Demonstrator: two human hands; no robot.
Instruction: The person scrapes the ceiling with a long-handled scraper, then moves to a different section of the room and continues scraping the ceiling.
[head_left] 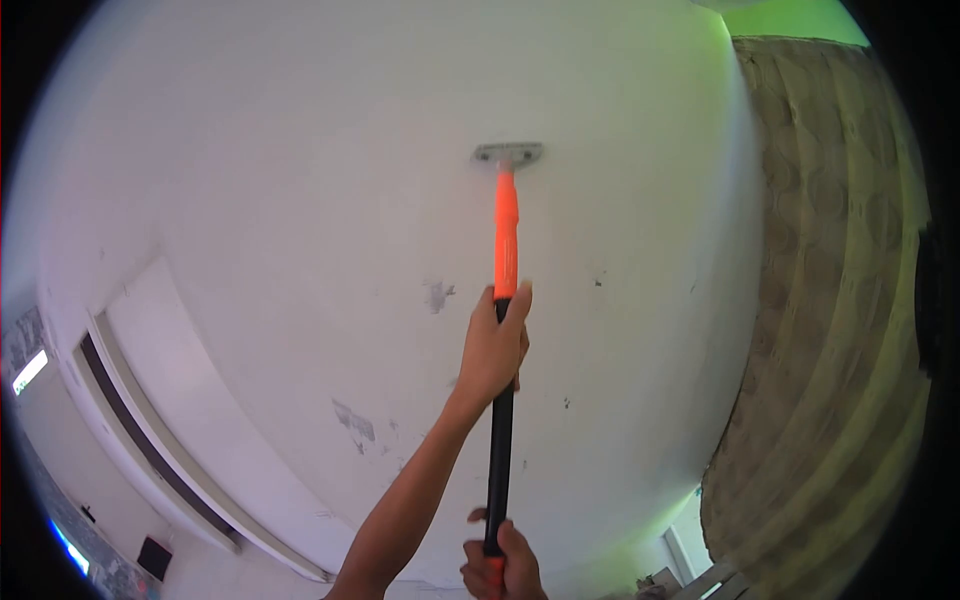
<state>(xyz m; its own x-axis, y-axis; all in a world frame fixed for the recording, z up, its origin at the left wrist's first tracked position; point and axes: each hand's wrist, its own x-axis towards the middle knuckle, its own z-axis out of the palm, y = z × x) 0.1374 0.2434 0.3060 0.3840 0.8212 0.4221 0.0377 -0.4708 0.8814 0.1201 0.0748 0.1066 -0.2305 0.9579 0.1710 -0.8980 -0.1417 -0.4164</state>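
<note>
Up against the white painted surface (300, 150), a long scraper (505, 240) is held with its flat metal blade (508, 153) at the far end, resting on the paint. Its long axis runs almost straight up and down the picture, leaning only slightly, with the blade end pointing up and away from the person and the butt end pointing down towards them. The blade lies crosswise to the handle. The upper half of the handle is orange and the lower half is black.

The left hand (495, 350) is closed round the handle just where orange meets black, with the thumb laid up along the shaft and the forearm reaching in from the lower left. The right hand (500, 568) is wrapped round the bottom end of the handle at the lower edge of the picture, partly cut off.

Several small grey marks (437, 295) show on the paint left of the handle and lower down. A white air conditioner (150, 400) with a dark slot sits at lower left, well apart from the scraper. Beige patterned cloth (840, 300) covers the right side.
</note>
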